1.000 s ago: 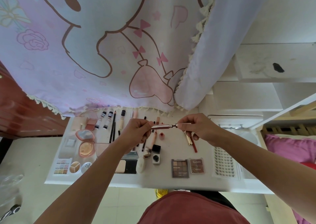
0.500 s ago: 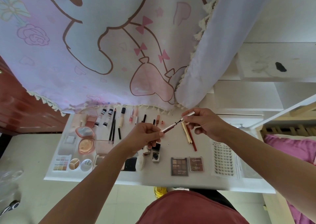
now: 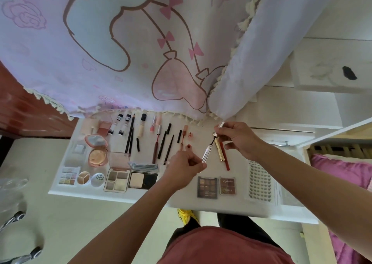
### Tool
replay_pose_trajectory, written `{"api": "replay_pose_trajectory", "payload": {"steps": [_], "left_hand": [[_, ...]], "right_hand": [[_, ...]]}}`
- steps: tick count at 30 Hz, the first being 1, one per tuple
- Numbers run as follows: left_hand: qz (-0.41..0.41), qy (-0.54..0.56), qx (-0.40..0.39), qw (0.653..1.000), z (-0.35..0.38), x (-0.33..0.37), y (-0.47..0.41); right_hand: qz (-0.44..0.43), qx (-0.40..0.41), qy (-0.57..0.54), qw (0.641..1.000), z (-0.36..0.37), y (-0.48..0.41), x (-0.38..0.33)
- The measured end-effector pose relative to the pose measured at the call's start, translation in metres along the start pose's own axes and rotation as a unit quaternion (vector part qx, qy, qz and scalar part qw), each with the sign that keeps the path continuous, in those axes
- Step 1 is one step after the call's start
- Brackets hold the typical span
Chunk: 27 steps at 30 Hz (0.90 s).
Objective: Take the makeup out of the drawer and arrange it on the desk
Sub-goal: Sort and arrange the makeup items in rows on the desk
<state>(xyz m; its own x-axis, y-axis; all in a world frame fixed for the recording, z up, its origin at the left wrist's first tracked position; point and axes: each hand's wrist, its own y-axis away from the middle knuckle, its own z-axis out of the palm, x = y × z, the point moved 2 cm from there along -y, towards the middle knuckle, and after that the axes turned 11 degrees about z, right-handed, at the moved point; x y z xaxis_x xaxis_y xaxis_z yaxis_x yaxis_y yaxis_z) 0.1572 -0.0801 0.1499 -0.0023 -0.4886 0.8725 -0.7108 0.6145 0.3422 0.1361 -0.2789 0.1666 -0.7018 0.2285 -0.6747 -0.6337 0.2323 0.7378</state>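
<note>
Along the front edge of the desk [image 3: 181,200] lay two brown palettes [image 3: 207,187]. Just beyond them the left hand [image 3: 185,165] pinched the base of a tilted silver tube [image 3: 207,154]. Farther back, the right hand [image 3: 237,138] gripped its cap [image 3: 220,126], with the dark wand [image 3: 212,141] clear of the tube's mouth. It could have been mascara or liner; the tip was too small to tell. Best play, I'd say: keep that wand off the white top, then lay both pieces parallel beside the gold and red sticks [image 3: 220,152], matching the far-edge row.
</note>
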Motion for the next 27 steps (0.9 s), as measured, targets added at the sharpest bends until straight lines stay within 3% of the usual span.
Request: {"api": "replay_pose_trajectory", "payload": {"steps": [15, 27], "left_hand": [[-0.12, -0.134, 0.122, 0.976, 0.073, -0.036, -0.035], [-0.202, -0.24, 0.1, 0.944, 0.091, -0.068, -0.075]], "right_hand": [[0.031, 0.033, 0.183, 0.982, 0.007, -0.101, 0.023], [0.025, 0.059, 0.301, 0.952, 0.029, -0.168, 0.029]]}}
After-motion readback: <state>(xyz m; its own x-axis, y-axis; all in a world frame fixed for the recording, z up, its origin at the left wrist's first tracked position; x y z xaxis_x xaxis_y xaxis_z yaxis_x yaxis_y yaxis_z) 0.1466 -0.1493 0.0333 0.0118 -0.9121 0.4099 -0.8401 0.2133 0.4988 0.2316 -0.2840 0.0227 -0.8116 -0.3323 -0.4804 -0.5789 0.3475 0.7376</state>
